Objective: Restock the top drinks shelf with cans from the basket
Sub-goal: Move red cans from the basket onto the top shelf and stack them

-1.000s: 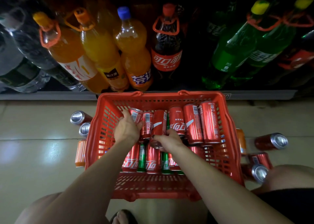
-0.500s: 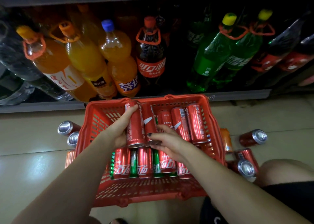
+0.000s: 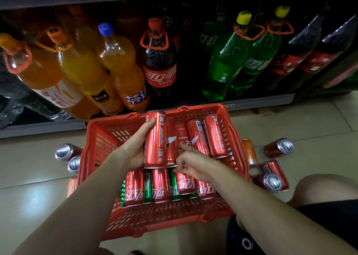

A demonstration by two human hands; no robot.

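Left hand: left hand (image 3: 135, 148) grips a tall slim red metal can (image 3: 155, 138), raised over the middle of the red slotted plastic basket (image 3: 93, 138).
Second can: a second slim red can (image 3: 171, 144) sits just right of the first, touching it.
Right hand: right hand (image 3: 190, 162) with curled fingers at the second can's lower end; grip cannot be told.
Basket floor: red and green cans (image 3: 160, 185) in a row near the front edge.
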